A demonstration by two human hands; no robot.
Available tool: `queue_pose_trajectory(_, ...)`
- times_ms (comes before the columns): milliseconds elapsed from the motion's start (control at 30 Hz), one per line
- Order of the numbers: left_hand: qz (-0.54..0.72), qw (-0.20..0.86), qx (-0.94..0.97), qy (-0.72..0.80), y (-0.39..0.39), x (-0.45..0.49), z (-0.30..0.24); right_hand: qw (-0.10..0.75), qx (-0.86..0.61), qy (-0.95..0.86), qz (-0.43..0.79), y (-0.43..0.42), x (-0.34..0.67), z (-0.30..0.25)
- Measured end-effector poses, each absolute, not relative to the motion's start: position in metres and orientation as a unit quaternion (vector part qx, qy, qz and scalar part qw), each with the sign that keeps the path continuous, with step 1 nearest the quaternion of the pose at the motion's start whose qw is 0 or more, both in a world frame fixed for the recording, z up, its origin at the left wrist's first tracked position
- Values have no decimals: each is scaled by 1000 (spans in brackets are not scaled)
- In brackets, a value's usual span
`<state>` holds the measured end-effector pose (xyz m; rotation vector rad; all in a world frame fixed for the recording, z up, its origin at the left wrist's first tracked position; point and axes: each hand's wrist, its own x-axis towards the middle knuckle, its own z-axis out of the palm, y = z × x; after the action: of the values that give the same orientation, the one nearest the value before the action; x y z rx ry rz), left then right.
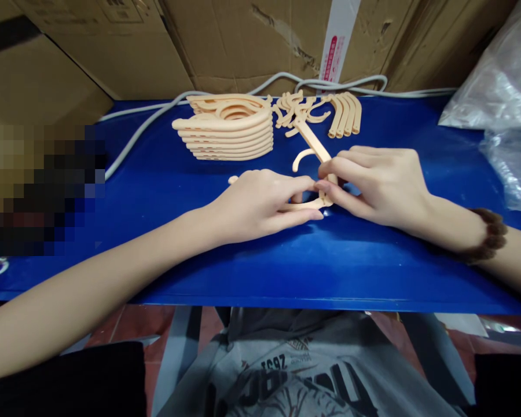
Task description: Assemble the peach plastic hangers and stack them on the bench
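Above the blue table, both my hands are closed on a cream plastic folding hanger (313,141). My left hand (260,202) grips one arm of it, which runs under the fingers, with a tip showing past the knuckles. Near the joint, my right hand (377,179) pinches the other arm between thumb and fingers; that arm points up and away. The hanger's curved hook (301,157) sticks out to the left between the hands. Fingers hide part of the joint. Behind it lie a pile of loose hooks (293,107) and several loose hanger arms (345,114).
A stack of cream hangers (228,130) stands at the back left of the blue table (260,278). A white cable (134,145) runs along the back. Cardboard boxes (252,46) rise behind, and clear plastic bags (495,87) lie at the right.
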<state>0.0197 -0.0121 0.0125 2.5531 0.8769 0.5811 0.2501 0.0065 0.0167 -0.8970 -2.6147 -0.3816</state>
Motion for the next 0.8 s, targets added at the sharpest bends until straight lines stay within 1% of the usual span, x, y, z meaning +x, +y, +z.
queue_pose_trajectory(200, 193, 115, 928, 297, -7, 14, 11, 175, -386, -900, -100, 8, 249, 19)
queue_pose_trajectory(400, 183, 101, 933, 293, -10, 15, 12, 185, -431, -879, -84, 11, 248, 20)
queue_pose_trajectory(600, 174, 44, 946, 269, -13, 15, 10, 167, -429, -882, -99, 21, 250, 14)
queue_pose_trajectory(800, 182, 35, 938, 294, -13, 16, 11, 159, -434, -883, -84, 28, 253, 12)
